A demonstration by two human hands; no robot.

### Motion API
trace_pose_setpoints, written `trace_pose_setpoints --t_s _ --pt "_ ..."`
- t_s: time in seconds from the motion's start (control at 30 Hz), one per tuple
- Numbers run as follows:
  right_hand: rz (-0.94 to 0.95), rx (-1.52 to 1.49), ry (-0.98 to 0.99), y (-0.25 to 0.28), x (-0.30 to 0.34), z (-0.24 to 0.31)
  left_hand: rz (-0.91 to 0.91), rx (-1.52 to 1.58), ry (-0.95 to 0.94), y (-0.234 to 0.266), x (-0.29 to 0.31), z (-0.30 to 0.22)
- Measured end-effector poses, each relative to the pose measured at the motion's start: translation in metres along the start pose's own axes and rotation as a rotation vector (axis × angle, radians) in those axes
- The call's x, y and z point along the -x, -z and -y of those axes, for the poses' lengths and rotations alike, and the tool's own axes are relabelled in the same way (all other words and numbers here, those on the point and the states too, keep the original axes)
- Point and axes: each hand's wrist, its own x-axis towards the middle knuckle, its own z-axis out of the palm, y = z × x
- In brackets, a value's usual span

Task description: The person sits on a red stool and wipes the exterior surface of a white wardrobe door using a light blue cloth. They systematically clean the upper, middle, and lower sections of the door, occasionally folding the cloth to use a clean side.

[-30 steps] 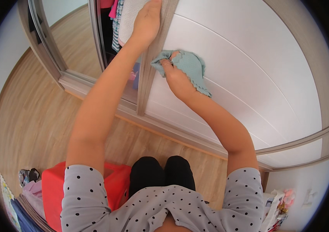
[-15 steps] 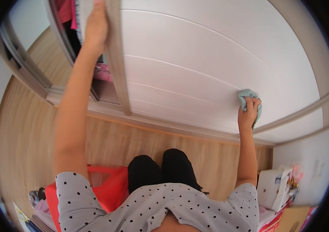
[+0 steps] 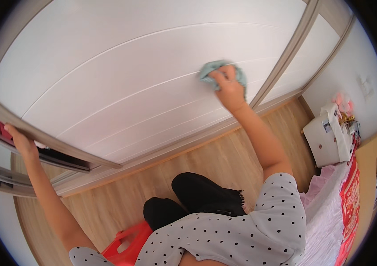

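My left hand (image 3: 23, 142) is at the far left, its fingers closed on the beige edge frame (image 3: 71, 153) of a white sliding wardrobe door. Pressed to the grooved white panel (image 3: 144, 71) of that door is a pale green cloth (image 3: 210, 71), bunched under my right hand (image 3: 230, 91). The fingers of this hand are bent into the cloth and slightly blurred. Beside the left hand, a narrow gap (image 3: 60, 158) in the wardrobe shows dark space and some pink fabric.
Below my knees, a red plastic stool (image 3: 128, 244) stands on the wood floor (image 3: 122, 195). At right are a small white cabinet (image 3: 328, 137) with items on top and a bed with a white quilted cover (image 3: 321, 221). Another white door panel (image 3: 310, 48) lies beyond the right frame.
The view has turned to the right, bringing more of the cabinet and bed into sight. My right hand and cloth have shifted across the door panel; my left hand still holds the door edge.
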Motion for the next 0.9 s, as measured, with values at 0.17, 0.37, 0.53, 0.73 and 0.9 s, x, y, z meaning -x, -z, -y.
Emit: trace_pose_setpoints --t_s 0.17,0.37,0.53,0.73,0.9 --pt "-0.200 0.205 -0.201 0.032 0.020 -0.089 -0.018 -0.020 0.031 -0.014 0.014 -0.010" --pt "-0.384 0.398 -0.451 0.049 0.025 -0.168 0.010 -0.038 0.053 -0.018 0.023 -0.017" --pt "-0.322 0.443 -0.646 0.073 0.018 -0.204 -0.021 -0.047 0.057 -0.016 0.019 -0.015" --pt "-0.395 0.413 -0.753 0.053 0.004 -0.167 -0.063 -0.061 0.058 -0.034 0.032 -0.018" --pt "-0.372 0.010 -0.468 0.014 0.011 -0.059 -0.028 -0.033 0.077 -0.029 0.032 -0.021"
